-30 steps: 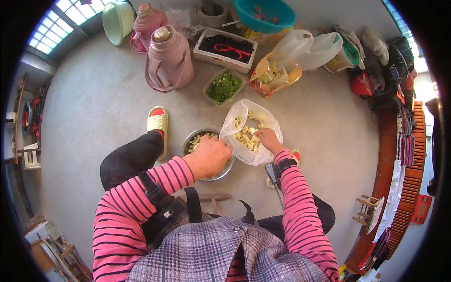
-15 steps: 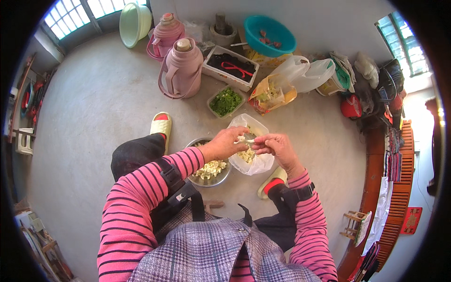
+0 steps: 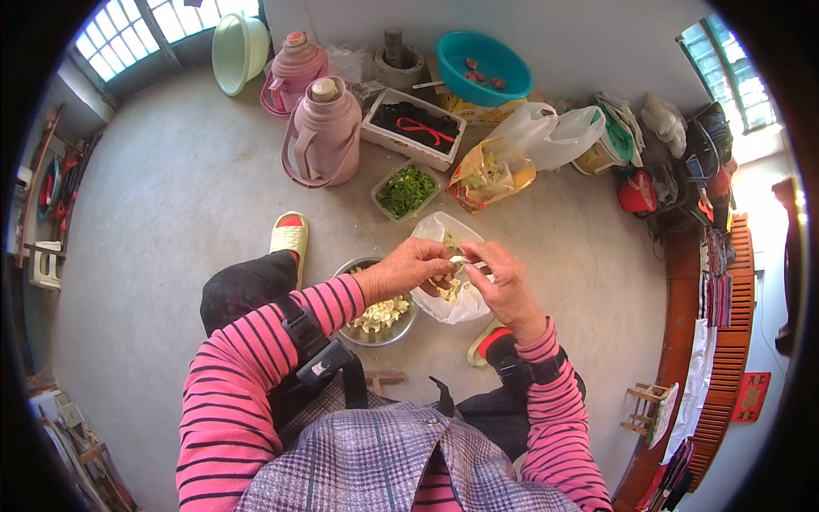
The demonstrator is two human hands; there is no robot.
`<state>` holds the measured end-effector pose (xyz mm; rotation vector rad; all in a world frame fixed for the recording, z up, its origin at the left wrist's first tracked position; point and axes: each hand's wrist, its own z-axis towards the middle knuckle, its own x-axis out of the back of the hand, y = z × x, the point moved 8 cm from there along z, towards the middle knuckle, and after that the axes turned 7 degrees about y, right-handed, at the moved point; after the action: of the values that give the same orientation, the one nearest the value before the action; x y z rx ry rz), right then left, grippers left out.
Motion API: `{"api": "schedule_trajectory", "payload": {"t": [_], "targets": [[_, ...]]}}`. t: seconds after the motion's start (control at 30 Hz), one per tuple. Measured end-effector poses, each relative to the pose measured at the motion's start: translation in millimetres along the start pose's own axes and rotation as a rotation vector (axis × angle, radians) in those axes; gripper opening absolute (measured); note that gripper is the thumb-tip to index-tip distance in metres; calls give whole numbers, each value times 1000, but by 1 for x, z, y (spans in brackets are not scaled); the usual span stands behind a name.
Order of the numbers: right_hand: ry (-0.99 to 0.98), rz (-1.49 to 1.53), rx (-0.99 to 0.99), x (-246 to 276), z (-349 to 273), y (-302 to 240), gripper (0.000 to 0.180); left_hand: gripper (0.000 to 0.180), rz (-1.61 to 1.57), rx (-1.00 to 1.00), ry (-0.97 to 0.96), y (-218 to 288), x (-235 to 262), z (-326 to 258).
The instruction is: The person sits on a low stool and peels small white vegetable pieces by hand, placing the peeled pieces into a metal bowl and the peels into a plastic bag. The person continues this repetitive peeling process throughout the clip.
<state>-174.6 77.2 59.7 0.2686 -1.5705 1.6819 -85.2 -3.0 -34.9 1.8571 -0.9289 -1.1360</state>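
Head view, looking down on a grey concrete floor (image 3: 153, 222). The left hand (image 3: 408, 271) and the right hand (image 3: 503, 282) meet over a clear plastic bag (image 3: 444, 303) of pale pieces. Between the fingertips of both sits one small pale clove-like piece (image 3: 459, 260); both hands are closed on it in a pinch, thumbs and forefingers pressing from either side. It is held in the air, just above the bag's mouth and beside the round steel bowl (image 3: 373, 328), which lies under the left wrist and is part-filled with pale peeled bits.

Step in hand, as I read it: peeling or splitting the piece, not yet dropped. The next move would call for a small peeling pull with the fingertips, then a short carry left to the bowl, keeping the scraps apart.

Count:
- two pink vacuum flasks, one nearer (image 3: 324, 136) and one behind (image 3: 293, 72)
- one small clear tub of chopped greens (image 3: 406, 191)
- one white rectangular tray of dark contents (image 3: 415, 128)
- one teal plastic basin (image 3: 482, 68)
- one pale green basin (image 3: 237, 49)
- one stone mortar (image 3: 395, 60)
- two pale slippers, one left (image 3: 289, 239), one right (image 3: 486, 344), partly hidden
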Motion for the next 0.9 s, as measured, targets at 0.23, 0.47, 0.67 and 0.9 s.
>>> {"api": "schedule_trajectory", "payload": {"t": [0.23,0.47,0.67,0.9], "targets": [[14,-173,145,-7,-6,-6,14,29,-1,58,-32,-3,-4,-3],[36,-192,135,-7,-5,-2,11,31,-97,86,42,5,-1,-9],[48,-214,146,-7,-6,-2,10,22,-28,17,49,4,-2,-5],[-28,-267,134,-11,-7,1,10,19,48,16,52,3,1,-4]]}}
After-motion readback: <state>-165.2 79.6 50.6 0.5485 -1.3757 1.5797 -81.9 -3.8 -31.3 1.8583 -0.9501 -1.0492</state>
